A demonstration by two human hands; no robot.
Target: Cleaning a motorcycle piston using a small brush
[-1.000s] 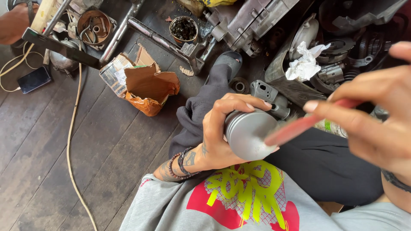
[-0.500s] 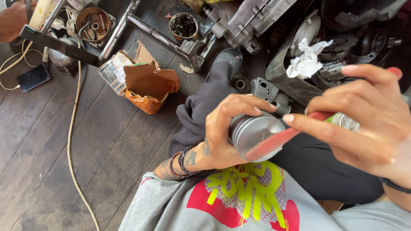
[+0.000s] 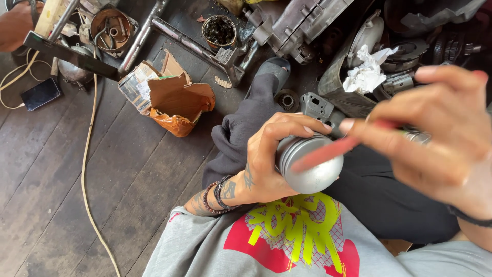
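Dark wooden floor (image 3: 77, 169) planks run under everything, with engine casings (image 3: 302, 20) and a torn cardboard box (image 3: 177, 100) spread ahead of your legs. Your left hand (image 3: 266, 159) is wrapped firmly around a grey metal piston (image 3: 310, 164), its domed crown turned up toward you, ringed grooves showing just under your fingers. Your right hand (image 3: 435, 138) pinches a slim red tool (image 3: 328, 151), fingers closed on the handle, with the tip lying across the piston's upper side.

Keep the piston braced over your lap so it cannot roll in your palm, and work the red tip in short strokes; I judge that long sweeps would slip off the curved metal. The piston sits between both hands, held by the left, with the right just beside it. A crumpled white rag (image 3: 366, 72) lies near, on the casings.
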